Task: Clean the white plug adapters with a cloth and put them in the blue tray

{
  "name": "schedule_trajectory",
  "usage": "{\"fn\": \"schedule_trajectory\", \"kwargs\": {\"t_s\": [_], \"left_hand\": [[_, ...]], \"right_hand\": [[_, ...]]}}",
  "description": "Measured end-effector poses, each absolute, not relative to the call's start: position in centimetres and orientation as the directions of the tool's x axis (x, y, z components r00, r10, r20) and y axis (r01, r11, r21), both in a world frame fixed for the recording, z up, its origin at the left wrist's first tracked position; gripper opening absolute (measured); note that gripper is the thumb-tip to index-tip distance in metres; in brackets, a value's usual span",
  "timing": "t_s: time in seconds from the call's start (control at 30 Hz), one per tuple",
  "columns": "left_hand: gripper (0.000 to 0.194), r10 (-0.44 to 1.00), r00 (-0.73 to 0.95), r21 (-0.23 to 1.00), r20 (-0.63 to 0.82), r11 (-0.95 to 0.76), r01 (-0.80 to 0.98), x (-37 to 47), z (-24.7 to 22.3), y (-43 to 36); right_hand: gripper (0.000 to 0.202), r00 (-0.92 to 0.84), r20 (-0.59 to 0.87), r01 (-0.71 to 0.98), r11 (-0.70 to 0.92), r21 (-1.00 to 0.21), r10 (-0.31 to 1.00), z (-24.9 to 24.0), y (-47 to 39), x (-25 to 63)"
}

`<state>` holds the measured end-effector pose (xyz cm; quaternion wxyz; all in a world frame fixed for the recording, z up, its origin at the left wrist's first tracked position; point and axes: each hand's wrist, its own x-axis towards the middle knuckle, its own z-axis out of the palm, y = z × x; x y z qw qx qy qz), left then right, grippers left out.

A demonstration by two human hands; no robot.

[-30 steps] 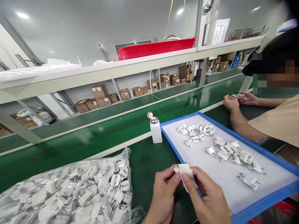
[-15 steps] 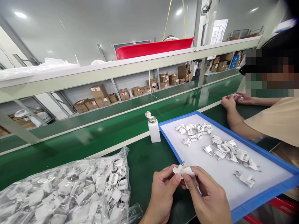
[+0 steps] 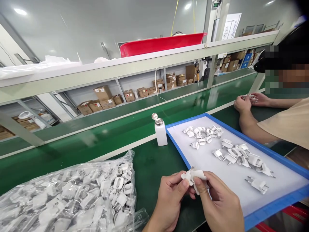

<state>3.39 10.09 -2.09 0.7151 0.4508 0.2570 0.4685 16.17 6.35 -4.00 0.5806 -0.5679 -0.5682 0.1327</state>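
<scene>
My left hand (image 3: 169, 196) pinches a small white plug (image 3: 192, 169), of which mostly a metal pin shows at the top. Wrapped around the plug is a white cloth (image 3: 199, 174), held between the thumb and fingers of my right hand (image 3: 218, 196). Both thumbs press close together, and the cloth hides most of the plug's body. Just beyond my hands lies a blue-rimmed white tray (image 3: 177, 149) with several white plugs (image 3: 238, 154) in two groups. One single plug (image 3: 257, 184) rests nearer its front edge.
At left, a clear plastic bag (image 3: 72, 193) is full of white plugs. A white pump bottle (image 3: 161, 133) with its metal lid raised stands beside the tray. A co-worker's hands (image 3: 246, 102) hold small parts at right. A green conveyor (image 3: 116, 129) runs behind, under a shelf beam (image 3: 135, 64).
The cloth has shifted around the plug, its right end now raised and spread over my right fingers. The whole view has moved slightly; both hands keep their grip.
</scene>
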Motion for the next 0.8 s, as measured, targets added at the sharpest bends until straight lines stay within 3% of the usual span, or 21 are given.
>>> {"fn": "schedule_trajectory", "kwargs": {"t_s": [0.2, 0.3, 0.4, 0.5, 0.8], "left_hand": [[0.028, 0.883, 0.457, 0.888, 0.103, 0.125, -0.442, 3.5, -2.1, 10.2], [0.027, 0.885, 0.454, 0.886, 0.099, 0.129, -0.445, 3.4, -2.3, 10.2], [0.028, 0.888, 0.448, 0.891, 0.103, 0.118, -0.438, 3.3, -2.4, 10.2], [0.027, 0.892, 0.438, 0.902, 0.11, 0.095, -0.42, 3.4, -2.5, 10.2], [0.028, 0.902, 0.425, 0.895, 0.075, 0.127, -0.428, 3.5, -2.4, 10.1]], "right_hand": [[0.013, 0.314, 0.515, 0.462, 0.346, -0.817, 0.798, -3.4, 6.1, 16.4], [0.007, 0.281, 0.68, 0.548, 0.468, -0.693, 0.677, -3.3, 6.1, 16.1], [0.023, 0.212, 0.833, 0.627, 0.583, -0.517, 0.511, -3.7, 6.6, 15.7], [0.031, 0.151, 0.889, 0.657, 0.628, -0.417, 0.432, -4.0, 6.9, 15.6], [0.03, 0.124, 0.901, 0.713, 0.594, -0.373, 0.416, -3.9, 6.7, 15.8]]}}
